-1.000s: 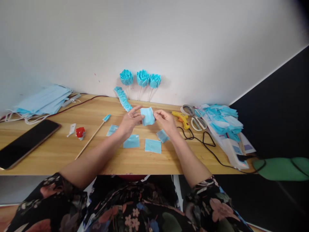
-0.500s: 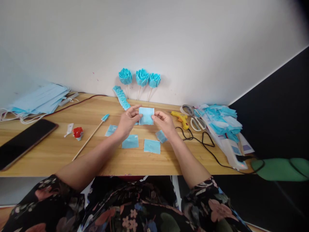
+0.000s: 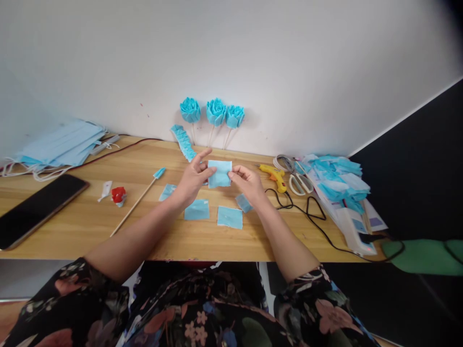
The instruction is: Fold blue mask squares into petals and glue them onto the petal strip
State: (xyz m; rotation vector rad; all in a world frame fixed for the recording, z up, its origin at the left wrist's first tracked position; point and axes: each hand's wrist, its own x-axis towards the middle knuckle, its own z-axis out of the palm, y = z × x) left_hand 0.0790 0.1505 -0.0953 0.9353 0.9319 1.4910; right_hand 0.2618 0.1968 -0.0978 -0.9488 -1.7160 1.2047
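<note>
Between both hands, above the wooden table, a light-blue fabric square point(image 3: 220, 174) is held flat by its side edges. My left hand point(image 3: 193, 178) pinches the left edge, its index finger raised. The right edge is gripped between thumb and fingers of my right hand point(image 3: 249, 182). Below lie more blue pieces: one rectangle point(image 3: 197, 210) near my left wrist, another rectangle point(image 3: 230, 217) in the middle, a smaller piece point(image 3: 243, 203) by my right wrist, and one piece point(image 3: 167, 192) partly behind my left forearm. A wooden stick with a blue tip point(image 3: 139, 201) lies left of my left arm.
Three blue fabric flowers point(image 3: 216, 112) on sticks lean against the wall beside a pleated blue strip point(image 3: 183, 142). Rightward are a yellow glue gun point(image 3: 274, 177), scissors point(image 3: 301, 184), a blue scrap pile point(image 3: 334, 178) and a power strip point(image 3: 358, 233). Leftward are face masks point(image 3: 61, 143) and a phone point(image 3: 39, 209).
My left index finger has lifted off the fabric square, and the left thumb sits further over its edge. The whole view has shifted slightly. My right hand keeps its grip.
</note>
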